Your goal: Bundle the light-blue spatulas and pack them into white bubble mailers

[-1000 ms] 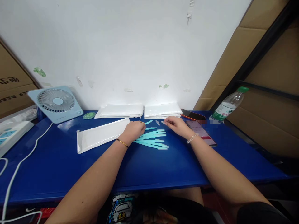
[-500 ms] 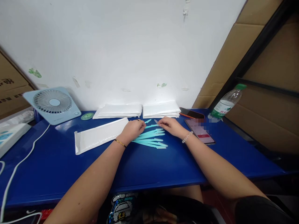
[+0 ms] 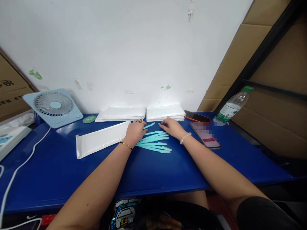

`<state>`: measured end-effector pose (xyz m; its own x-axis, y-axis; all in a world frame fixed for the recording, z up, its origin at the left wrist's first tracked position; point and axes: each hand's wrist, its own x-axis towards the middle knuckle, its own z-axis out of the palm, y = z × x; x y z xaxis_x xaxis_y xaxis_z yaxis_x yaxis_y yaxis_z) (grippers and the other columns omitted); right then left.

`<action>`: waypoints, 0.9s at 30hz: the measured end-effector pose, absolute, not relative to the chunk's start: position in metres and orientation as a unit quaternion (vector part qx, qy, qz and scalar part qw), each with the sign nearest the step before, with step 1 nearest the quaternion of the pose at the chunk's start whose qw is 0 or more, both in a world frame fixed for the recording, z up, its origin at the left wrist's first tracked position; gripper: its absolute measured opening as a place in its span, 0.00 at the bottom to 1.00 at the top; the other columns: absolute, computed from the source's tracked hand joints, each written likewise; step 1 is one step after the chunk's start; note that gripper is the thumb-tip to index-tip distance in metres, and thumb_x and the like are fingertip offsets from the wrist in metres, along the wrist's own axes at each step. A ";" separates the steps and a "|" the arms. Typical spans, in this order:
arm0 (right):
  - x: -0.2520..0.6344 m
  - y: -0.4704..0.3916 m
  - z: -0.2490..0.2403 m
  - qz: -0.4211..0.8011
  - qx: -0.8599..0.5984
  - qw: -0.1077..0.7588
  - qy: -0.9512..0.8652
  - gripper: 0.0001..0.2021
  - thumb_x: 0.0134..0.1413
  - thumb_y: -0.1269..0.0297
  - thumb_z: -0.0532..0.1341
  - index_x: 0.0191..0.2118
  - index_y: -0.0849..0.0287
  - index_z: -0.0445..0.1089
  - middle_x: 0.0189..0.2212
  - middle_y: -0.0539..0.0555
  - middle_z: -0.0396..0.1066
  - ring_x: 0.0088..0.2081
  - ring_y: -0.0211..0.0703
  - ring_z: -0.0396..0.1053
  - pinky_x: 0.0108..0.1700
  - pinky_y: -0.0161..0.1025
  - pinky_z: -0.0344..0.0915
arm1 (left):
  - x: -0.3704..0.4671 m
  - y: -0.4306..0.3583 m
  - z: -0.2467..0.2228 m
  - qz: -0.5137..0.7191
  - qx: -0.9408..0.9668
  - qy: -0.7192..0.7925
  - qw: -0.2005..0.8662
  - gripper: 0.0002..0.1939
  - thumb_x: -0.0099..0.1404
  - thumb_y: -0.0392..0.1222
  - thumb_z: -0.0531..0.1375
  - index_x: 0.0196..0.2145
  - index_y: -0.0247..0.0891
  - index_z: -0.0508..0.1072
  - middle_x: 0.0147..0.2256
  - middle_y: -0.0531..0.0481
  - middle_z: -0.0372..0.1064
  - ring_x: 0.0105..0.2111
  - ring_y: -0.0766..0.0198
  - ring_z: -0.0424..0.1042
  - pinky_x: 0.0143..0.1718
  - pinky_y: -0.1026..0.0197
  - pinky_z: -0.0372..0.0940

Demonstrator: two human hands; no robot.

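Note:
Several thin turquoise sticks (image 3: pixel 153 138) lie fanned out on the blue table (image 3: pixel 153 175), their tips pointing right. My left hand (image 3: pixel 136 131) rests over their left ends, fingers bent, with one more turquoise stick (image 3: pixel 150 126) showing beyond its fingertips. What its fingers grip is hidden. To the right, my right hand (image 3: pixel 172 127) has its fingertips pinched at a small translucent piece (image 3: pixel 160 124). A long white padded envelope (image 3: pixel 103 139) lies left of my left hand, partly behind it.
Two stacks of white envelopes (image 3: pixel 122 113) stand against the wall. A blue fan (image 3: pixel 55 105) and a green disc (image 3: pixel 89 119) are at the left. Phones (image 3: pixel 206 135) and a water bottle (image 3: pixel 231 107) are at the right, and a white cable (image 3: pixel 26 164) runs along the left.
My left hand has moved slightly down and left. The turquoise stick between my hands has come down onto the fan of sticks. My right hand has shifted slightly left and up, to the translucent piece.

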<state>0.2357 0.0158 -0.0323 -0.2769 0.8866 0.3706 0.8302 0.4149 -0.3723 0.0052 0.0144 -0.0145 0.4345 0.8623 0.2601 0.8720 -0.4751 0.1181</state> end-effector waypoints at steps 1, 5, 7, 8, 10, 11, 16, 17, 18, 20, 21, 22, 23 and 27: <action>0.235 0.018 -0.034 0.046 -0.539 0.256 -0.802 0.07 0.55 0.63 0.60 0.34 0.60 0.73 0.33 0.55 0.68 0.32 0.41 0.66 0.36 0.37 0.61 | 0.005 0.016 -0.016 -0.133 -0.845 -0.518 0.016 0.13 0.62 0.44 0.55 0.42 0.37 0.73 0.41 0.43 0.72 0.42 0.55 0.69 0.41 0.59 0.61; 0.235 0.018 -0.034 0.007 -0.520 0.201 -0.830 0.06 0.55 0.70 0.58 0.33 0.60 0.73 0.32 0.56 0.69 0.32 0.41 0.66 0.36 0.36 0.61 | 0.001 0.020 -0.018 -0.113 -0.856 -0.505 0.001 0.10 0.63 0.40 0.53 0.36 0.37 0.74 0.36 0.45 0.73 0.36 0.58 0.70 0.36 0.61 0.61; 0.237 0.016 -0.032 -0.005 -0.507 0.188 -0.841 0.07 0.56 0.71 0.56 0.33 0.61 0.73 0.32 0.56 0.69 0.33 0.42 0.67 0.35 0.36 0.60 | -0.001 0.020 -0.018 -0.121 -0.862 -0.493 -0.002 0.10 0.63 0.39 0.53 0.34 0.37 0.74 0.35 0.45 0.73 0.36 0.58 0.70 0.35 0.61 0.61; 0.238 0.014 -0.031 -0.006 -0.501 0.188 -0.845 0.08 0.56 0.71 0.56 0.33 0.61 0.73 0.32 0.57 0.69 0.33 0.42 0.67 0.35 0.36 0.60 | -0.002 0.020 -0.018 -0.127 -0.864 -0.487 -0.006 0.11 0.63 0.39 0.52 0.34 0.37 0.74 0.35 0.45 0.73 0.35 0.58 0.70 0.35 0.61 0.61; 0.239 0.014 -0.030 0.002 -0.494 0.193 -0.848 0.07 0.56 0.71 0.56 0.34 0.60 0.73 0.33 0.56 0.69 0.34 0.43 0.67 0.36 0.36 0.61 | -0.004 0.020 -0.018 -0.135 -0.866 -0.481 -0.018 0.11 0.62 0.39 0.52 0.34 0.38 0.74 0.36 0.46 0.73 0.35 0.59 0.71 0.36 0.61 0.61; 0.240 0.014 -0.030 0.008 -0.493 0.197 -0.848 0.07 0.56 0.71 0.57 0.34 0.60 0.73 0.33 0.56 0.69 0.34 0.42 0.68 0.36 0.36 0.61 | -0.004 0.020 -0.017 -0.136 -0.865 -0.481 -0.024 0.11 0.62 0.39 0.53 0.34 0.38 0.75 0.36 0.46 0.74 0.35 0.59 0.71 0.36 0.62 0.61; 0.240 0.017 -0.033 0.021 -0.484 0.214 -0.848 0.06 0.56 0.71 0.58 0.34 0.59 0.73 0.34 0.56 0.69 0.35 0.43 0.68 0.38 0.36 0.61 | -0.005 0.020 -0.016 -0.140 -0.862 -0.485 -0.042 0.10 0.60 0.37 0.54 0.34 0.38 0.75 0.36 0.46 0.74 0.34 0.60 0.70 0.36 0.62 0.62; 0.239 0.018 -0.034 0.023 -0.480 0.218 -0.850 0.06 0.56 0.71 0.58 0.35 0.59 0.73 0.34 0.56 0.69 0.35 0.42 0.68 0.38 0.36 0.62 | -0.004 0.020 -0.016 -0.142 -0.863 -0.482 -0.047 0.10 0.60 0.37 0.54 0.34 0.38 0.75 0.36 0.46 0.74 0.34 0.60 0.70 0.35 0.62 0.62; 0.238 0.018 -0.035 0.027 -0.475 0.223 -0.851 0.06 0.56 0.71 0.58 0.35 0.59 0.73 0.34 0.55 0.70 0.35 0.42 0.68 0.38 0.36 0.62 | -0.003 0.020 -0.016 -0.144 -0.864 -0.479 -0.053 0.10 0.60 0.37 0.54 0.34 0.38 0.75 0.36 0.46 0.74 0.34 0.60 0.70 0.35 0.62 0.62; 0.235 0.018 -0.036 0.041 -0.462 0.234 -0.854 0.06 0.55 0.70 0.58 0.34 0.59 0.73 0.33 0.55 0.70 0.34 0.41 0.68 0.38 0.36 0.62 | -0.001 0.020 -0.018 -0.150 -0.869 -0.466 -0.071 0.09 0.60 0.37 0.55 0.34 0.38 0.75 0.35 0.46 0.73 0.34 0.60 0.70 0.35 0.63 0.62; 0.234 0.018 -0.036 0.050 -0.458 0.238 -0.855 0.06 0.55 0.70 0.59 0.34 0.59 0.74 0.33 0.55 0.70 0.33 0.40 0.67 0.37 0.36 0.62 | 0.001 0.020 -0.019 -0.154 -0.872 -0.459 -0.079 0.09 0.60 0.37 0.55 0.34 0.38 0.75 0.35 0.46 0.73 0.35 0.60 0.70 0.35 0.62 0.62; 0.233 0.017 -0.036 0.059 -0.455 0.239 -0.856 0.06 0.55 0.69 0.59 0.34 0.59 0.74 0.32 0.54 0.70 0.32 0.39 0.67 0.37 0.35 0.62 | 0.003 0.020 -0.019 -0.157 -0.874 -0.451 -0.084 0.09 0.60 0.37 0.55 0.34 0.38 0.75 0.35 0.46 0.73 0.35 0.60 0.70 0.36 0.62 0.62; 0.233 0.017 -0.035 0.067 -0.454 0.236 -0.856 0.06 0.55 0.69 0.59 0.33 0.59 0.74 0.32 0.54 0.70 0.31 0.39 0.67 0.36 0.35 0.62 | 0.005 0.020 -0.020 -0.158 -0.877 -0.445 -0.088 0.09 0.60 0.37 0.55 0.34 0.37 0.75 0.35 0.45 0.73 0.36 0.59 0.70 0.37 0.62 0.62; 0.233 0.009 -0.027 0.089 -0.467 0.221 -0.852 0.08 0.56 0.65 0.58 0.34 0.59 0.75 0.32 0.55 0.72 0.33 0.42 0.68 0.36 0.37 0.63 | 0.006 0.016 -0.020 -0.148 -0.879 -0.439 -0.108 0.13 0.63 0.42 0.53 0.39 0.36 0.75 0.40 0.43 0.72 0.41 0.58 0.69 0.43 0.60 0.62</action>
